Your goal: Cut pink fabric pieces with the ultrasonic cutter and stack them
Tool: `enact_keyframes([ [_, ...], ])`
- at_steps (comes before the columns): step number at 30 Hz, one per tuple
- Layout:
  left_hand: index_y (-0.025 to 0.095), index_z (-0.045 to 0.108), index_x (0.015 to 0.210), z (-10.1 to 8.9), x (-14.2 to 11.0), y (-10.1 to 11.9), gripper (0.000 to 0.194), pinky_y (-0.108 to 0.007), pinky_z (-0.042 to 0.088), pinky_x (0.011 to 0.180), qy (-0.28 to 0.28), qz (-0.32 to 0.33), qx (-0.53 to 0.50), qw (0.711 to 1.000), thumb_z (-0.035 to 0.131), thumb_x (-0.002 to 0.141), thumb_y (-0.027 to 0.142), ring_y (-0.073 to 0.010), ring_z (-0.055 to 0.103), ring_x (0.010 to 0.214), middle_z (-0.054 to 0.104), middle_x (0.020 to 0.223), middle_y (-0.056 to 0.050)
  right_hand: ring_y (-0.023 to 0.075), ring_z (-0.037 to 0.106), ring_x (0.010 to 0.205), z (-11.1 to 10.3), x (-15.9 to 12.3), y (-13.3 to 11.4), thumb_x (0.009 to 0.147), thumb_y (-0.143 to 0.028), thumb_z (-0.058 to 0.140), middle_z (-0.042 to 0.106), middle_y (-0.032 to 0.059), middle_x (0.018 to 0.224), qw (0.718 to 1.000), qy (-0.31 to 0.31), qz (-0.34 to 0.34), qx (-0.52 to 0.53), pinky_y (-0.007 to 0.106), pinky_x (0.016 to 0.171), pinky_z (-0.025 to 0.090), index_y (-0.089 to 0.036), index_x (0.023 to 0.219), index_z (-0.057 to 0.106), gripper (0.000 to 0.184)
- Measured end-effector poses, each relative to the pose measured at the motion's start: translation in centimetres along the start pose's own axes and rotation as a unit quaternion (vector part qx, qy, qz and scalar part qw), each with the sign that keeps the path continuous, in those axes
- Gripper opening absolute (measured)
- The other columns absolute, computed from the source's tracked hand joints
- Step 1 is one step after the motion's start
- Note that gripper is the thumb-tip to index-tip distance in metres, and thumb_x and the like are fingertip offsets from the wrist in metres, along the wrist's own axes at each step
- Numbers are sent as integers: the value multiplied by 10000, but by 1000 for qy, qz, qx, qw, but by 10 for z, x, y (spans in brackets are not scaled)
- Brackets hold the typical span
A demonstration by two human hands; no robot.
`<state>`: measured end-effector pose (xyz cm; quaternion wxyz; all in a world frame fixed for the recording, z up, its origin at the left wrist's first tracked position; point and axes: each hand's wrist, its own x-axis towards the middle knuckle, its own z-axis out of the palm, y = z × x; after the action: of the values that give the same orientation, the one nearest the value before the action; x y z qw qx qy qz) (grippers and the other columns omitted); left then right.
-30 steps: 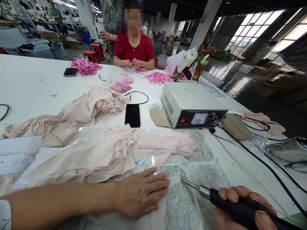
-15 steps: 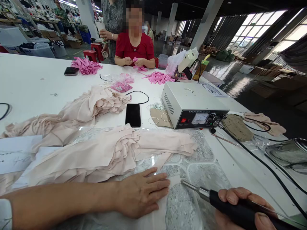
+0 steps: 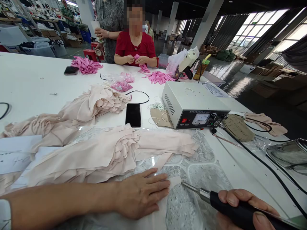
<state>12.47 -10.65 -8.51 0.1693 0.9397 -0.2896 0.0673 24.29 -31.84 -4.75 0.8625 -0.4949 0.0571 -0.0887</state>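
My left hand [image 3: 145, 192] lies flat, fingers stretched out, pressing a pale fabric strip [image 3: 160, 209] onto the grey marble-patterned mat [image 3: 183, 207]. My right hand [image 3: 249, 204] is wrapped round the black handle of a handheld ultrasonic cutter [image 3: 233, 204]. Its metal tip meets the strip's corner just right of my left fingertips; whether it touches the cloth or the mat I cannot tell. Beyond my left hand, a layered stack of pale pink fabric pieces [image 3: 96, 153] spreads over the mat. The cutter's cable appears to lead to a grey control box [image 3: 194, 99] with a dial.
A black phone [image 3: 133, 115] lies between the fabric piles and the box. Another beige fabric pile [image 3: 93, 103] is at left, near paper sheets [image 3: 18, 155]. A glass jar [image 3: 289, 153] stands at right. Across the white table [image 3: 28, 83], a person in red handles pink strips.
My hands and the cutter have hardly moved. Across the table, the seated person's hands have shifted with the pink strips, and the standing person has moved slightly left.
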Motion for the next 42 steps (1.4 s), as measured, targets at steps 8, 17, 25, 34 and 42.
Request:
enact_keyframes([
  [8, 60, 509, 1307, -2, 0, 0, 412, -428, 253, 1151, 11, -1, 3, 1000, 400, 1003, 317, -256, 396, 1334, 530, 1357, -118, 105, 470, 555, -4, 8, 4, 554, -225, 547, 472, -34, 657, 999, -39, -10, -3, 245, 478, 492, -217, 699, 487, 157],
  [17, 56, 495, 1322, 0, 0, 0, 420, -432, 240, 1160, 12, -1, 4, 1000, 387, 1008, 314, -255, 376, 1349, 516, 1371, -122, 108, 480, 552, 6, 7, 9, 566, -198, 565, 475, -41, 673, 999, -45, -20, -10, 264, 480, 497, -224, 696, 481, 157],
  [25, 61, 495, 1321, -1, -1, 1, 422, -422, 237, 1161, 0, -4, 9, 1000, 380, 1009, 320, -251, 371, 1352, 498, 1389, -114, 121, 484, 538, 2, 11, 9, 650, -226, 572, 467, -36, 690, 992, -107, -52, -45, 295, 463, 470, -224, 708, 455, 130],
  [34, 61, 494, 1322, 3, -2, 1, 428, -429, 232, 1161, -2, -8, -7, 1000, 355, 1013, 324, -255, 361, 1359, 495, 1391, -121, 112, 470, 558, 9, -2, 9, 644, -242, 575, 464, -31, 666, 990, -142, -3, -11, 269, 490, 481, -216, 723, 459, 143],
  [42, 41, 513, 1296, 1, -1, 0, 417, -447, 269, 1142, 15, 0, -6, 1000, 381, 1003, 307, -261, 378, 1345, 512, 1372, -124, 111, 467, 552, 12, -3, 15, 659, -263, 609, 455, -29, 685, 986, -166, -20, -21, 281, 470, 480, -205, 694, 466, 158],
])
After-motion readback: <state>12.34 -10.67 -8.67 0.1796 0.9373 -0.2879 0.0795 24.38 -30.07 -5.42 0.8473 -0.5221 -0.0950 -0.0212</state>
